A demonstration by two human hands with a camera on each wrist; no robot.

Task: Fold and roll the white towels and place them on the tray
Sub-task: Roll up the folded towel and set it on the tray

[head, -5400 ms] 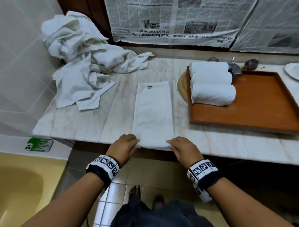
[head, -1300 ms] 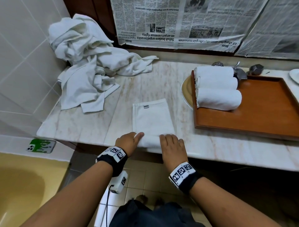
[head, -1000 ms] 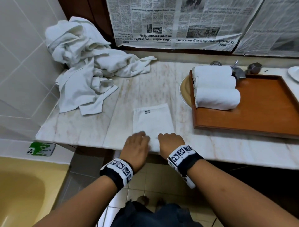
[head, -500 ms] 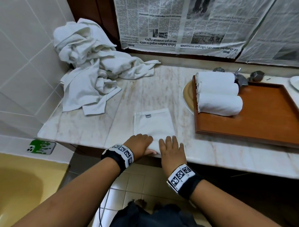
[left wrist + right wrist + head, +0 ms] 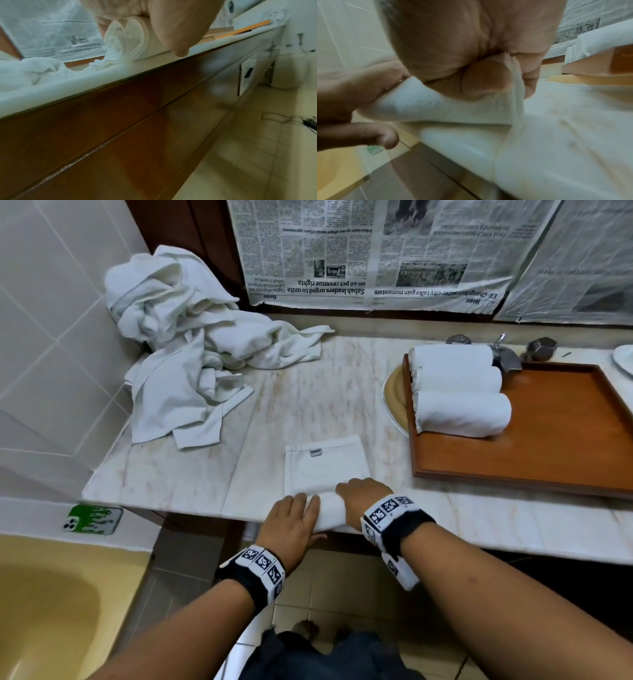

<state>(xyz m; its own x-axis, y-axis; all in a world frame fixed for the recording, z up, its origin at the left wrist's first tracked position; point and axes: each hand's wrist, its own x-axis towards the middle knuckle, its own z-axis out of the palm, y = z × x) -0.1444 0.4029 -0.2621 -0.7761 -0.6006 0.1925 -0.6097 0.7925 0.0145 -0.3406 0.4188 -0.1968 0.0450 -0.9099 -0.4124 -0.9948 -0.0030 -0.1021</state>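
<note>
Head view shows the folded towel (image 5: 325,470) lying lengthwise at the near edge of the marble desk (image 5: 178,474), its labelled end pointing away, so that the roll can travel forward along the strip. Both hands sit on the rolled near end, one at each side, probably to keep the roll even across its width. The left hand (image 5: 291,525) lies over the roll with fingers fairly straight and thumb below at the desk edge, a loose grip that presses more than it clasps. The right hand (image 5: 359,498) is curled over the roll; in the right wrist view its thumb and fingers pinch the towel's edge. The left wrist view shows the spiral of layers. Three rolled towels (image 5: 459,392) already lie on the wooden tray (image 5: 548,460), with the crumpled pile (image 5: 191,344) waiting at the far left.
</note>
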